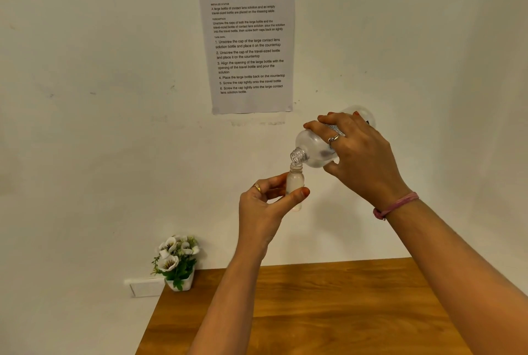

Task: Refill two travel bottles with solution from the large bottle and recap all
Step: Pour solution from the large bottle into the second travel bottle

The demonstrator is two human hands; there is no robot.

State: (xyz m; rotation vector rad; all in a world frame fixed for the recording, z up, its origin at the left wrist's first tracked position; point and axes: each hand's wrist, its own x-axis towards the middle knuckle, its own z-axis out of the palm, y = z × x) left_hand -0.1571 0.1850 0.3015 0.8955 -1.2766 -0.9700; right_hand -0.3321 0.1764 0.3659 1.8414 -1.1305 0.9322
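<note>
From my head camera, I hold both bottles up in front of the wall, well above the worktop (314,297).

My left hand (264,206) grasps the travel bottle (294,183): the thumb presses across its front and the fingers curl round behind it. The bottle stands upright, uncapped, its open neck pointing up. It is translucent, and I cannot tell how full it is. A ring (257,188) sits on one finger of that hand.

My right hand (357,154) grasps the large bottle (314,151) from above, fingers wrapped over its body and thumb beneath. That bottle is tipped well over, base up and to the right, threaded mouth down and to the left. It has no cap. Its mouth sits just above the travel bottle's neck, touching it or very nearly so; I cannot tell which. I cannot see any stream between the two. A ring (333,138) is on one finger of this hand, and a pink band (395,205) circles the wrist.

Behind the bottles a printed sheet (248,43) is stuck to the wall, headed "Contact Lens Solution Travel Bottle Refill". At the worktop's far left corner stands a small white pot of flowers (177,263), with a white wall socket (145,287) just beside it.
</note>
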